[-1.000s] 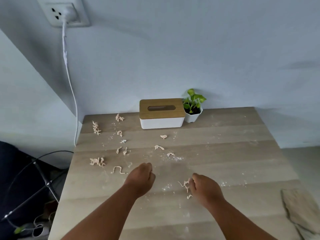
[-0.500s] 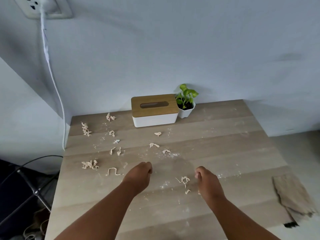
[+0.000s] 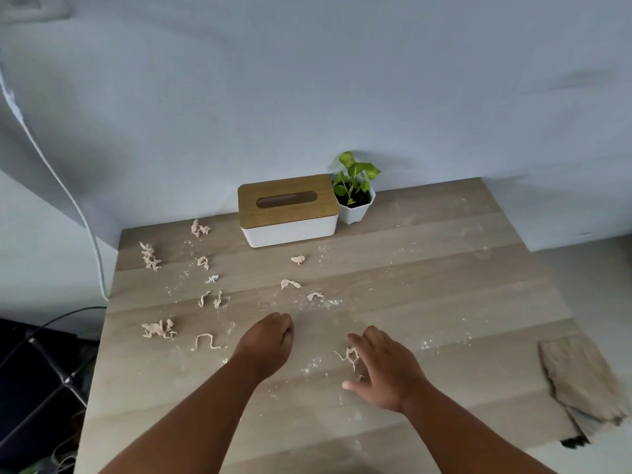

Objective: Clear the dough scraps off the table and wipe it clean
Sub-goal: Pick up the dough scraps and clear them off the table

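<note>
— Pale wall behind, floured wooden tabletop (image 3: 427, 285) in front. How many dough scraps (image 3: 159, 329)?

— About twelve, nearly all left of and beyond the hands; one thin strand (image 3: 349, 356), lying roughly left to right, touches the right hand (image 3: 386, 369), whose grip is released, fingers spread.

— The left hand (image 3: 270, 340)?

— Clenched; whether it holds anything, cannot tell. One cloth (image 3: 578, 381) lies far right.
</note>
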